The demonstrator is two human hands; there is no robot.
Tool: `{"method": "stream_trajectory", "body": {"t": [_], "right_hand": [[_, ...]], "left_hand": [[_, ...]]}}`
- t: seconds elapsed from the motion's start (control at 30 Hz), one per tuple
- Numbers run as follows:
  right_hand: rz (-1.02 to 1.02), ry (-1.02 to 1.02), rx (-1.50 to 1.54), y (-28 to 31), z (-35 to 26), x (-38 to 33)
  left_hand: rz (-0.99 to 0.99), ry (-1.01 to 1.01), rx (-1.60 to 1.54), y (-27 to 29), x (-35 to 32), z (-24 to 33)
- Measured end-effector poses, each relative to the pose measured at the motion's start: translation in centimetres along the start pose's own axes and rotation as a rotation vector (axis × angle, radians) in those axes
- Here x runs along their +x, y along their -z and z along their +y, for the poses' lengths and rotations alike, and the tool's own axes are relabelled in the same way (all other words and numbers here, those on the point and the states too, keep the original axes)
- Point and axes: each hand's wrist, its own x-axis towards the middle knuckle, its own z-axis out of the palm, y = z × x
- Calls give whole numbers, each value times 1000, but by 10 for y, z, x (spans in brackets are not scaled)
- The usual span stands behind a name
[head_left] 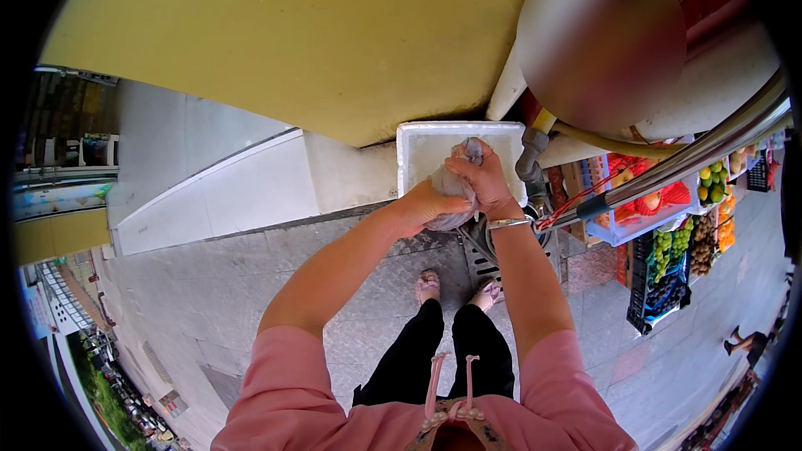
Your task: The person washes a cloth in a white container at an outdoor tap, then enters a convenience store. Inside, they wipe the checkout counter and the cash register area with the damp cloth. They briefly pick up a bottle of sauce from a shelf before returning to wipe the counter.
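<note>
A wet-looking grey cloth is bunched up and twisted between my two hands. My left hand wraps round its lower end, fingers closed. Higher up and to the right, my right hand grips the other end, and a silvery bracelet circles that wrist. Both hands are in front of and partly above a white foam box, whose inside they partly hide. A small grey tuft of the cloth sticks out above my right fist.
A yellow wall panel rises behind the box. Right of it stand a grey pipe joint and a curved metal rail. Beyond lie fruit crates, including a black crate with grapes. A floor drain grate lies by my feet.
</note>
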Motion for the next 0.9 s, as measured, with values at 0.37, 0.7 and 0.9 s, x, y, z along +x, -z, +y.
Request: {"method": "stream_trajectory", "body": {"t": [0.37,0.7,0.9], "right_hand": [[367,155,-293,17,26,0],[387,198,517,-1,54,-76],[417,32,608,-25,45,-75]], "left_hand": [[441,-261,772,-14,10,-30],[647,-457,-722,-64,-14,-40],[754,-820,97,-57,-12,-25]]}}
